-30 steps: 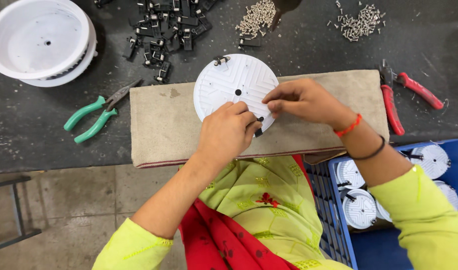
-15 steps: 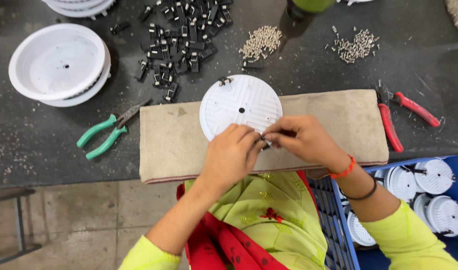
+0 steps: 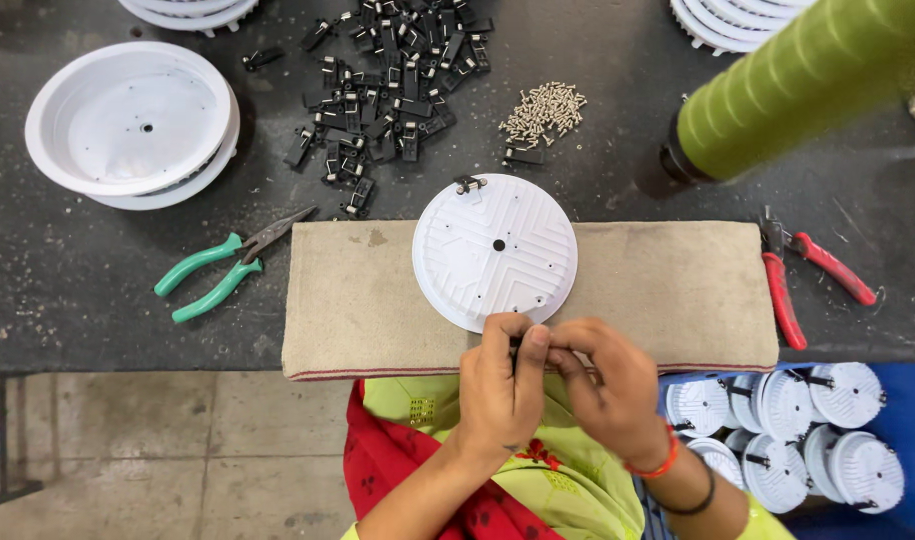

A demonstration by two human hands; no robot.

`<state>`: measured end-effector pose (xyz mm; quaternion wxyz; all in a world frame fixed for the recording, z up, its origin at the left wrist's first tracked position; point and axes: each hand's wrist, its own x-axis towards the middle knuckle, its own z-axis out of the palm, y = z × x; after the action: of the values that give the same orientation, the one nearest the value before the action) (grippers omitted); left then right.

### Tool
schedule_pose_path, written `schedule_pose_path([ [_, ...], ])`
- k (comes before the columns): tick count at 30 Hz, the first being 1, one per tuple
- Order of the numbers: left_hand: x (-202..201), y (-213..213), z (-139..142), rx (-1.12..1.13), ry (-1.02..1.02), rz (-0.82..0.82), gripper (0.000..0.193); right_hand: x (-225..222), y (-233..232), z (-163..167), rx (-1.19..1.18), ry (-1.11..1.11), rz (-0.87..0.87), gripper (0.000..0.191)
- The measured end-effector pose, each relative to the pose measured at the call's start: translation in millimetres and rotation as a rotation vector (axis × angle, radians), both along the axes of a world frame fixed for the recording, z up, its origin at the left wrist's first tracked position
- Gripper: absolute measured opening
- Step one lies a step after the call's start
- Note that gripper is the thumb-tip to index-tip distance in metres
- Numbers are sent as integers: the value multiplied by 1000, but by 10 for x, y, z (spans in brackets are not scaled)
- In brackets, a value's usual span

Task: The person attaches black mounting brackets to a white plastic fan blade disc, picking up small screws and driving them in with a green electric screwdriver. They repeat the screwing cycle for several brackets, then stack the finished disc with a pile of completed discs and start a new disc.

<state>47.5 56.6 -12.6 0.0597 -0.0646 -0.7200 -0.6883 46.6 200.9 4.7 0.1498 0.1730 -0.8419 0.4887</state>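
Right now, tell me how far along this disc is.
Done: one black clip sits on the far rim of the white disc. In hand: left hand and right hand pinch a small dark part at the near rim. Left: loose clips, screws and stacked discs wait.
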Motion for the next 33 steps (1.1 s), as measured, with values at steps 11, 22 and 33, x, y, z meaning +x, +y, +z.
schedule_pose_path([
  [11,-83,-686,252,38,-92,343,15,307,335,-337,-1084,-480,-50,16],
  [22,336,-202,435,-75,261,-86,23,629,190,-484,-1062,-561,115,16],
  [33,283,-377,171,38,-40,88,16,-230,2077,-121,649,221,-469,61],
])
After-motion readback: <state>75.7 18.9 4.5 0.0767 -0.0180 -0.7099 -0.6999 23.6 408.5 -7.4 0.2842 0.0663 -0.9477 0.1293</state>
